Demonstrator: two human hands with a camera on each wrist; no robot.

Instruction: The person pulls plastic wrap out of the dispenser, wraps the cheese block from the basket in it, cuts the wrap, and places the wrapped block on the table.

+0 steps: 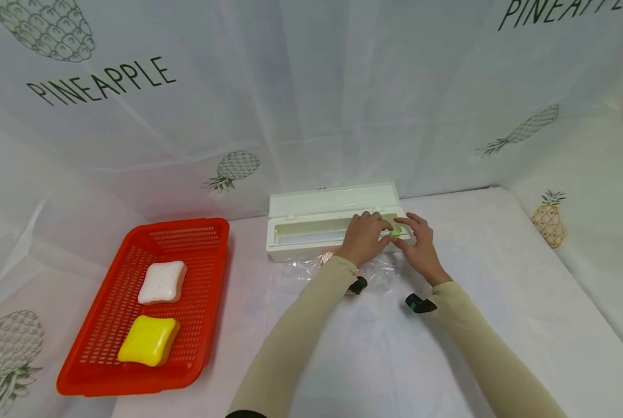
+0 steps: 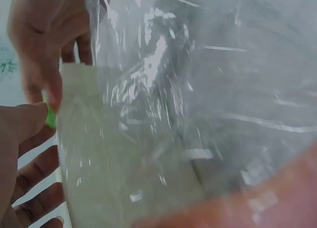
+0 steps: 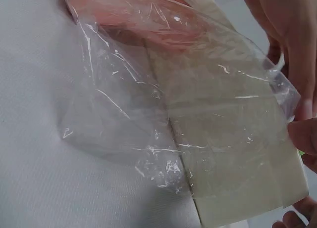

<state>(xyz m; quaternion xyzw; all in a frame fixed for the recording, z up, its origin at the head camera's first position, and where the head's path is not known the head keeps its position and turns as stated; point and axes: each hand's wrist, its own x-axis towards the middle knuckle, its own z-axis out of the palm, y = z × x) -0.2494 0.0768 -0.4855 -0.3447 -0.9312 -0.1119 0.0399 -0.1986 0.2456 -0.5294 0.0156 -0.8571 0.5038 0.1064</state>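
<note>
A long cream-white cling film box [image 1: 311, 247] stands at the back of the table with its lid [image 1: 332, 200] raised. At its right end is a small green slide cutter [image 1: 396, 231]. My left hand [image 1: 366, 237] pinches the cutter from the left, its other fingers over the box. From the right, the thumb and forefinger of my right hand [image 1: 421, 247] pinch the same piece. Clear film [image 3: 124, 104] hangs over the front of the box onto the table. An orange-pink thing [image 3: 129, 15], its kind unclear, lies in or under the film.
Left of the box, a red plastic basket [image 1: 214, 278] holds a white soap-like block [image 1: 163, 283] and a yellow soap-like block [image 1: 148, 341]. A pineapple-print sheet [image 1: 311, 104] hangs behind the box. White cloth [image 1: 499, 325] covers the table.
</note>
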